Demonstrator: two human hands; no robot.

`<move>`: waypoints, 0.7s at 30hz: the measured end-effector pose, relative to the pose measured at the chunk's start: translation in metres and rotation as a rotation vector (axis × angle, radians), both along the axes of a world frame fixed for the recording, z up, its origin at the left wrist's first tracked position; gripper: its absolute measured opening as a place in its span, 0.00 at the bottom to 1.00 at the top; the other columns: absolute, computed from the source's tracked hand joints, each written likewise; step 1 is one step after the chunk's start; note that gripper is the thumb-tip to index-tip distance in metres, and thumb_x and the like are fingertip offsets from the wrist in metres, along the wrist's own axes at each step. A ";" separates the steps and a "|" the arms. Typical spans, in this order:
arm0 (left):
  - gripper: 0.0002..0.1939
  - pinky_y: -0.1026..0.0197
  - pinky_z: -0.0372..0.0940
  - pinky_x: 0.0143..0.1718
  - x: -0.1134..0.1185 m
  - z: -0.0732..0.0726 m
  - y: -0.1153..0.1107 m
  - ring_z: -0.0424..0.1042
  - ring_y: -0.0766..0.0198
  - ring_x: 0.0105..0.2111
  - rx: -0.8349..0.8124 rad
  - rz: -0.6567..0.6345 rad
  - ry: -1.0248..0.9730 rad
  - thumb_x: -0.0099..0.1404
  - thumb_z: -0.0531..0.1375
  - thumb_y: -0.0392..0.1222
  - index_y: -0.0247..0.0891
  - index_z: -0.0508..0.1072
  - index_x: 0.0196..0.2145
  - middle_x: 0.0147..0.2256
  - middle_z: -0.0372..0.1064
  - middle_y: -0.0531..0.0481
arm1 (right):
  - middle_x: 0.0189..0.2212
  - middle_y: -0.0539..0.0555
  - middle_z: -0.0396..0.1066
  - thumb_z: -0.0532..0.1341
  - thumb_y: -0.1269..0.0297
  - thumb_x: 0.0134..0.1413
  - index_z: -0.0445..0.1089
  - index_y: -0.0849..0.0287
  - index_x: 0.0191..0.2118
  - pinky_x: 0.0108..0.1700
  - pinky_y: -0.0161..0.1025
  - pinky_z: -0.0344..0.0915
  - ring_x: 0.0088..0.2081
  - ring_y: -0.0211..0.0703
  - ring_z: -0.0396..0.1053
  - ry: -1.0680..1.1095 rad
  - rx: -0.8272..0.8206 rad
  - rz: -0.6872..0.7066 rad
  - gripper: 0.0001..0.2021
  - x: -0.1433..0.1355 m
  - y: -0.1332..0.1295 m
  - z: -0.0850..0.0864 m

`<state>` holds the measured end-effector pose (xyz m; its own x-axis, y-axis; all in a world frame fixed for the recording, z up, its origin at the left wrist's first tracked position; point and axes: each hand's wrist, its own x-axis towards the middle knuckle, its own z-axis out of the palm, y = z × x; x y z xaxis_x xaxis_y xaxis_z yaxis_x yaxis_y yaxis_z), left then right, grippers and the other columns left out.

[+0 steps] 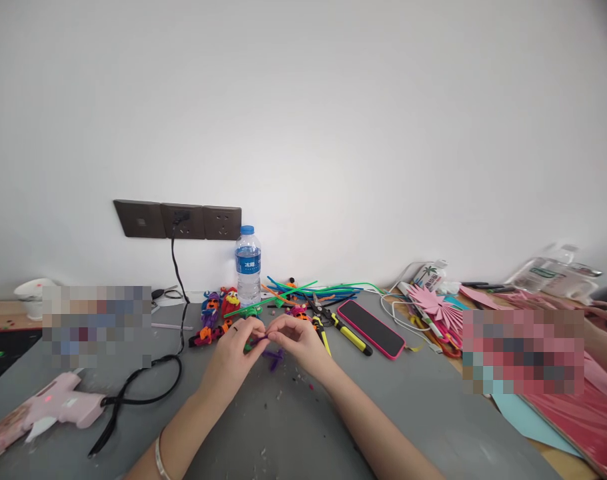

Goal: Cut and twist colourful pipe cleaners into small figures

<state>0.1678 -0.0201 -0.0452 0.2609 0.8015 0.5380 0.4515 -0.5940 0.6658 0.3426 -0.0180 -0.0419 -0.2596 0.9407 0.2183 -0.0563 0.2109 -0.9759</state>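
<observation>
My left hand (234, 350) and my right hand (303, 343) meet above the grey mat (283, 433), thumbs and forefingers pinched together. Between the fingertips is a small purple pipe cleaner piece (259, 339), mostly covered by the fingers. Just below, more purple pipe cleaner (274, 360) shows; whether it joins the held piece I cannot tell. Behind the hands are several small fuzzy figures, among them a red one (230, 301) and a blue and orange one (211, 307). Yellow-handled pliers (351, 335) lie to the right of my right hand, jaws pointing away.
A water bottle (248, 267) stands by the wall near loose pipe cleaners (328, 293). A phone (373, 328) lies right of the pliers. At left rests a pink glue gun (63, 403) with a black cord (178, 380). Another person's arm (601, 343) reaches in at right, by pink paper (436, 307).
</observation>
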 end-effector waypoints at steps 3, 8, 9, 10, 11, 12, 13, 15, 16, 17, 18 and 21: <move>0.02 0.62 0.67 0.34 0.001 0.001 0.000 0.72 0.63 0.31 -0.185 -0.044 -0.107 0.62 0.60 0.40 0.42 0.69 0.34 0.31 0.71 0.53 | 0.30 0.52 0.71 0.66 0.53 0.51 0.73 0.59 0.31 0.39 0.38 0.64 0.34 0.41 0.68 -0.013 0.004 -0.020 0.13 0.001 0.000 0.001; 0.06 0.60 0.69 0.37 0.004 0.005 0.000 0.72 0.61 0.33 -0.361 -0.113 -0.336 0.59 0.63 0.43 0.39 0.72 0.32 0.31 0.71 0.51 | 0.31 0.53 0.71 0.64 0.52 0.54 0.71 0.59 0.31 0.41 0.38 0.64 0.35 0.41 0.68 -0.043 0.052 -0.037 0.14 0.000 -0.003 0.004; 0.07 0.60 0.69 0.38 0.004 0.007 0.001 0.72 0.61 0.34 -0.378 -0.111 -0.377 0.58 0.63 0.44 0.39 0.72 0.32 0.31 0.71 0.50 | 0.31 0.53 0.71 0.63 0.52 0.54 0.71 0.59 0.31 0.41 0.38 0.64 0.35 0.42 0.68 -0.047 0.053 -0.054 0.14 0.000 -0.003 0.004; 0.08 0.60 0.69 0.38 0.004 0.008 0.001 0.73 0.60 0.34 -0.394 -0.101 -0.412 0.57 0.63 0.45 0.39 0.73 0.31 0.31 0.72 0.50 | 0.31 0.53 0.71 0.62 0.52 0.55 0.70 0.59 0.32 0.41 0.38 0.64 0.35 0.42 0.68 -0.057 0.054 -0.076 0.14 0.000 -0.003 0.003; 0.09 0.60 0.69 0.38 0.004 0.010 0.002 0.73 0.60 0.34 -0.413 -0.083 -0.439 0.57 0.63 0.46 0.38 0.73 0.31 0.31 0.72 0.49 | 0.33 0.53 0.71 0.61 0.52 0.57 0.70 0.58 0.35 0.42 0.38 0.65 0.36 0.43 0.69 -0.078 0.057 -0.100 0.13 0.000 -0.004 0.003; 0.10 0.60 0.69 0.37 0.003 0.012 0.003 0.73 0.60 0.34 -0.437 -0.059 -0.459 0.57 0.63 0.47 0.38 0.74 0.31 0.32 0.73 0.49 | 0.35 0.54 0.71 0.58 0.53 0.59 0.70 0.58 0.38 0.43 0.39 0.64 0.38 0.43 0.69 -0.117 0.065 -0.127 0.13 0.000 -0.004 0.002; 0.11 0.59 0.69 0.37 0.002 0.013 0.004 0.73 0.60 0.33 -0.465 -0.031 -0.475 0.56 0.63 0.49 0.37 0.74 0.31 0.32 0.73 0.49 | 0.37 0.55 0.71 0.56 0.55 0.61 0.69 0.57 0.41 0.44 0.40 0.64 0.39 0.44 0.69 -0.178 0.085 -0.152 0.12 0.000 -0.005 0.001; 0.13 0.59 0.70 0.36 -0.001 0.015 0.006 0.73 0.60 0.32 -0.529 0.019 -0.506 0.55 0.64 0.51 0.37 0.75 0.31 0.32 0.74 0.48 | 0.38 0.55 0.71 0.56 0.60 0.61 0.67 0.57 0.45 0.45 0.41 0.63 0.41 0.45 0.68 -0.366 0.164 -0.173 0.10 0.001 -0.006 0.000; 0.14 0.59 0.70 0.36 -0.002 0.015 0.007 0.73 0.60 0.32 -0.556 0.037 -0.523 0.54 0.65 0.51 0.37 0.76 0.31 0.32 0.74 0.48 | 0.36 0.54 0.71 0.59 0.63 0.59 0.67 0.57 0.44 0.44 0.42 0.62 0.40 0.46 0.67 -0.477 0.218 -0.165 0.08 0.002 -0.006 -0.001; 0.14 0.59 0.70 0.37 -0.002 0.015 0.008 0.73 0.60 0.32 -0.579 0.047 -0.539 0.52 0.66 0.50 0.37 0.77 0.32 0.32 0.75 0.48 | 0.35 0.53 0.71 0.61 0.66 0.56 0.68 0.57 0.42 0.43 0.42 0.61 0.39 0.46 0.66 -0.586 0.271 -0.146 0.07 0.003 -0.007 -0.002; 0.15 0.59 0.70 0.38 -0.003 0.015 0.009 0.74 0.59 0.33 -0.597 0.047 -0.549 0.51 0.67 0.50 0.36 0.77 0.32 0.33 0.75 0.47 | 0.33 0.52 0.71 0.64 0.68 0.53 0.68 0.57 0.40 0.42 0.41 0.61 0.39 0.46 0.65 -0.678 0.315 -0.117 0.08 0.003 -0.008 -0.002; 0.17 0.58 0.69 0.40 -0.004 0.012 0.010 0.74 0.57 0.38 -0.617 0.031 -0.581 0.51 0.68 0.51 0.36 0.78 0.34 0.37 0.77 0.45 | 0.31 0.51 0.71 0.66 0.75 0.48 0.68 0.56 0.37 0.40 0.40 0.59 0.37 0.46 0.64 -0.833 0.368 -0.038 0.11 0.003 -0.010 -0.003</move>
